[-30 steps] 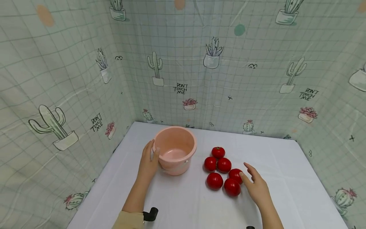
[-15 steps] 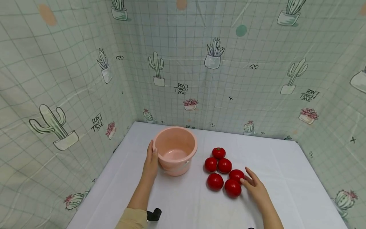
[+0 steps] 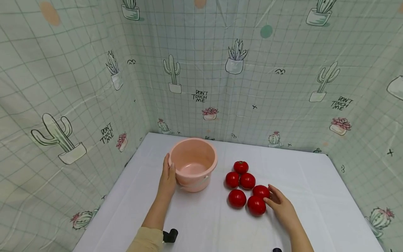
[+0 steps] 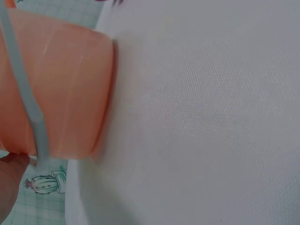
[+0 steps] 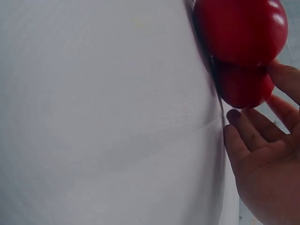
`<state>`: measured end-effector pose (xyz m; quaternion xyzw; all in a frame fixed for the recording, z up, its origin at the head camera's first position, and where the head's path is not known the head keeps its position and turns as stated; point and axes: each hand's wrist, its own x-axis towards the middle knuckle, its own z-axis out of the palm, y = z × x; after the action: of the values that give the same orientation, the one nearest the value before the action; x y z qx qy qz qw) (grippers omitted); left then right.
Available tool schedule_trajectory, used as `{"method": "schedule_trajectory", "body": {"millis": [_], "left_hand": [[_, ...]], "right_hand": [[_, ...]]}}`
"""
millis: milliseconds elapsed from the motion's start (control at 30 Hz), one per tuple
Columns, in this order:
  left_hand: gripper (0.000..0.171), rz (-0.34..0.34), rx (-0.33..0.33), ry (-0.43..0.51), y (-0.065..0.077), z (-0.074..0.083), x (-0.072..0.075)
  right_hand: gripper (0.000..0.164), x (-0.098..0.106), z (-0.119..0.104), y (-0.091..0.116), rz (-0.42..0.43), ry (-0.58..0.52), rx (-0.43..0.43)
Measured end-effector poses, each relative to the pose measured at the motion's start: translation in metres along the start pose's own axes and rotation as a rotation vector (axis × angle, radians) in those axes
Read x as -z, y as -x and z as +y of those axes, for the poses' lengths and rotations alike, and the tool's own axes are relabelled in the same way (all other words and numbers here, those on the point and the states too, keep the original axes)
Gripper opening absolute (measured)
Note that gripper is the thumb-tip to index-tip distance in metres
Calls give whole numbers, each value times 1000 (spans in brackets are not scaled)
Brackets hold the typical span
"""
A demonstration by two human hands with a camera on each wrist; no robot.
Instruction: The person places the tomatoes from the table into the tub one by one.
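A pink bucket (image 3: pixel 192 180) stands upright on the white table, its inside bare. My left hand (image 3: pixel 167 179) rests against the bucket's left side near the rim, fingers fairly straight. In the left wrist view the thumb (image 4: pixel 13 169) touches the bucket wall beside the pale handle (image 4: pixel 29 101). Several red tomatoes lie right of the bucket. My right hand (image 3: pixel 281 208) is at the rightmost tomato (image 3: pixel 261 191), its fingers spread and the thumb near the front tomato (image 3: pixel 256 205). In the right wrist view the fingers (image 5: pixel 243 145) are loosely bent around no tomato.
Behind and beside the white table (image 3: pixel 207 224) hangs a cactus-print cloth (image 3: pixel 201 70). Other tomatoes sit close together, one with a green top (image 3: pixel 240 167) at the back. Dark camera mounts show at the left wrist (image 3: pixel 170 236) and right wrist (image 3: pixel 277 250).
My right hand has come slightly closer to the rightmost tomato, with its fingers less raised. My left hand has settled closer along the bucket's side. Bucket and tomatoes stay in place.
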<state>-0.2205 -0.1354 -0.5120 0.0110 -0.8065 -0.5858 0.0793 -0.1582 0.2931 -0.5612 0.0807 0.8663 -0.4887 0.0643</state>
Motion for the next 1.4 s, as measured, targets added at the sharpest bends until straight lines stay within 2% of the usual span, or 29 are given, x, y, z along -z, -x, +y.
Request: {"method": "schedule_trajectory", "body": {"millis": [233,467,633,900,1133,1400], "left_hand": [[55,6,29,-1,0,-2,0],[54,11,5,18,0,-2,1],[53,21,15,47,1,-3,0],[52,12,33,66,0,-1,-4],[53,20,19,56,-1,-2,-4],[52,7,-2,105,-1,-3,-5]], "right_hand": [[75,-2,-5,-5,10,98,18],[75,0,-9,-7,-16,134,32],[75,2,-10,-9,-23,183,23],[81,12,-12,-9,5,151,10],[80,24,-40,-14,23,109,84],[79,27,-82,-29,5,34,142]]}}
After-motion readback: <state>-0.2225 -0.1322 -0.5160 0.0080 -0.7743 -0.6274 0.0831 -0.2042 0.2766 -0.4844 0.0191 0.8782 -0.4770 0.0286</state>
